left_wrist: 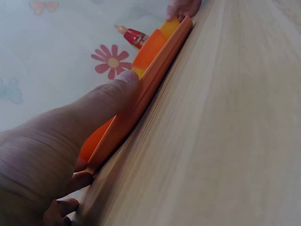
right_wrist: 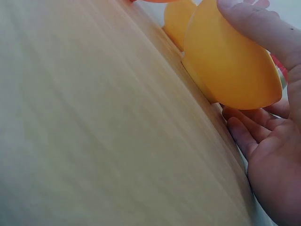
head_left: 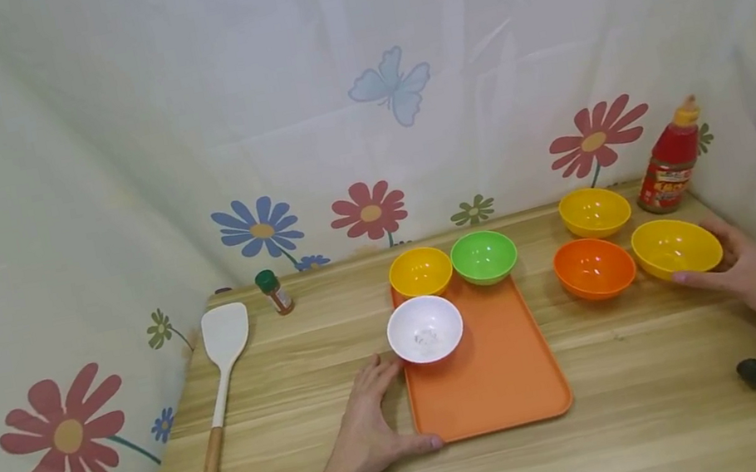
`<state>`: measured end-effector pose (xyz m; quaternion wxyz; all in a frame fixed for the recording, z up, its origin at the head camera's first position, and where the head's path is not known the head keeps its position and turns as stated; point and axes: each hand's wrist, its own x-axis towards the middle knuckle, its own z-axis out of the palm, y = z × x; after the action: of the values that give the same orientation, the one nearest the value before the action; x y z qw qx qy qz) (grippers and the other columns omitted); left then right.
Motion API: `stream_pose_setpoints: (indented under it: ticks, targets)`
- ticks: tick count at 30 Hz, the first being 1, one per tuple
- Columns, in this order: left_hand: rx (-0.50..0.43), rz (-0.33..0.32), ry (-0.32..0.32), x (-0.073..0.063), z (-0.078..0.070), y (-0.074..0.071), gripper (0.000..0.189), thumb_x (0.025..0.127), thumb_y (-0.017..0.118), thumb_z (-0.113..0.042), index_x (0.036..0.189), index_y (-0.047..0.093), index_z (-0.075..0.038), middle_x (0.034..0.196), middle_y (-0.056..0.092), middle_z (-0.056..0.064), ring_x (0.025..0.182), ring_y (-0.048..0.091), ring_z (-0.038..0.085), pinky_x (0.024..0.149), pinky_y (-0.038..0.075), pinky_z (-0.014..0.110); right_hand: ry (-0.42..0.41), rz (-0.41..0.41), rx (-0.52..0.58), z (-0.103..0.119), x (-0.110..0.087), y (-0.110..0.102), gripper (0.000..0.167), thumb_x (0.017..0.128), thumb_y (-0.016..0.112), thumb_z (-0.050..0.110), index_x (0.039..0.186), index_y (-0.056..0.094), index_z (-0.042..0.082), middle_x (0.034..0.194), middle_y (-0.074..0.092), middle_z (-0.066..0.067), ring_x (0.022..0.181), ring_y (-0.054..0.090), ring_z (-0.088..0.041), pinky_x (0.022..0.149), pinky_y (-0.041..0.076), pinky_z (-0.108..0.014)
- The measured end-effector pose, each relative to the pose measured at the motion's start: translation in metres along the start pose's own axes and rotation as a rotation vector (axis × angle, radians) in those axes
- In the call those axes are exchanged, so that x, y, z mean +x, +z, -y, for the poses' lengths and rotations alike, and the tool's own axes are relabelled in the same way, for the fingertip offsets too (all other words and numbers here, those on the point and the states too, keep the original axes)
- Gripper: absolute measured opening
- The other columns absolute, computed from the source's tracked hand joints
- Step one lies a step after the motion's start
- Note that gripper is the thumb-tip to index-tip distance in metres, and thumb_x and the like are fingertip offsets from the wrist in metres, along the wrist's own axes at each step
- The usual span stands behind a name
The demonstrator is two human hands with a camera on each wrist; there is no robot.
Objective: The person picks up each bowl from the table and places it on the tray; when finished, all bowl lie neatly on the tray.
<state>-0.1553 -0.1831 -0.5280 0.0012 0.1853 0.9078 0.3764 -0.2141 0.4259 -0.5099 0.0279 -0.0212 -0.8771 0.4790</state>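
Observation:
My left hand (head_left: 370,427) lies spread at the near left corner of an orange tray (head_left: 500,392). Its thumb (left_wrist: 110,94) touches the tray's near edge, and the other fingers reach along the left side, close to a white bowl (head_left: 425,329). Far to the right, my right hand (head_left: 749,272) holds a yellow bowl (head_left: 676,248), thumb against its near side and fingers around the right side. In the right wrist view this yellow bowl (right_wrist: 230,61) stands upright on the table, the fingers low beside it.
On the tray's far end sit a yellow bowl (head_left: 421,272) and a green bowl (head_left: 484,257). An orange bowl (head_left: 594,268), another yellow bowl (head_left: 595,212) and a red sauce bottle (head_left: 672,163) stand at right. A white spatula (head_left: 224,335) and a green-capped spice jar (head_left: 274,292) are at left.

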Motion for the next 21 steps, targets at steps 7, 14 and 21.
stream_pose_setpoints:
  ticks: [7, 14, 21]
  targets:
    - [0.007, 0.000, 0.005, 0.000, 0.001, 0.000, 0.126, 0.061, 0.103, -0.069, 0.166, 0.055, -0.019, 0.174, 0.047, 0.010, 0.170, 0.023, 0.038, 0.135, 0.020, 0.069, 0.003, -0.005, -0.023, -0.004, 0.000, 0.000, 0.103, 0.108, 0.077, 0.038, 0.176, 0.010, 0.000, 0.173, 0.022, -0.039, 0.138, 0.038, -0.040, 0.130, 0.019, -0.078]
    - [0.003, 0.004, -0.001, 0.000, -0.001, -0.001, 0.126, 0.061, 0.103, -0.070, 0.166, 0.055, -0.020, 0.174, 0.047, 0.009, 0.170, 0.024, 0.038, 0.134, 0.021, 0.070, 0.016, -0.025, -0.036, -0.001, -0.002, -0.003, 0.104, 0.108, 0.076, 0.040, 0.176, 0.009, -0.002, 0.175, 0.019, -0.040, 0.143, 0.033, -0.055, 0.128, 0.020, -0.081]
    - [0.015, 0.005, -0.004, -0.001, -0.002, -0.001, 0.126, 0.060, 0.103, -0.070, 0.166, 0.055, -0.021, 0.175, 0.045, 0.012, 0.169, 0.025, 0.040, 0.134, 0.022, 0.071, 0.066, -0.068, -0.023, 0.008, -0.005, -0.004, 0.111, 0.107, 0.074, 0.050, 0.176, 0.005, -0.001, 0.178, 0.014, -0.039, 0.147, 0.028, -0.061, 0.126, 0.022, -0.082]
